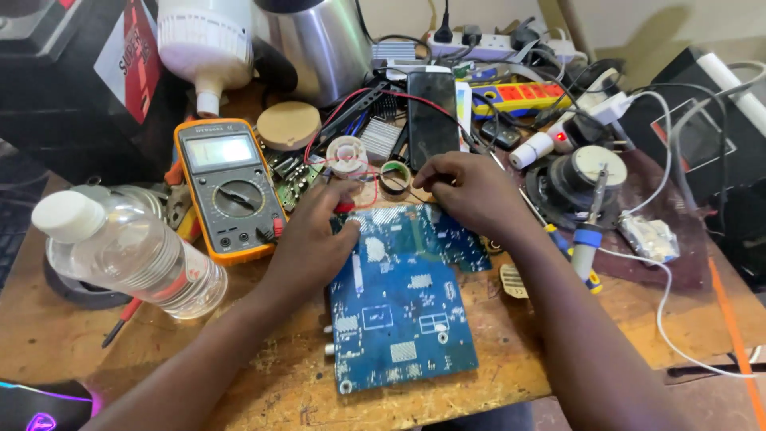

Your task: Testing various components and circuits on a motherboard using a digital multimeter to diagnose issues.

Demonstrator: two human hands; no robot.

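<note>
A clear plastic bottle [132, 255] lies at the left, near a yellow multimeter [230, 187]. The left hand [315, 239] pinches a red probe [345, 207] at the far edge of the blue circuit board [403, 307]. The right hand [471, 191] is curled closed there; what it grips cannot be told.

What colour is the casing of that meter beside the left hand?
Orange, around a dark grey face, on the multimeter; the head view shows it.

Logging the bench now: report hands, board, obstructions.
Left hand pinching red multimeter probe; right hand at blue circuit board top edge. Solder spools crowd just behind.
</note>
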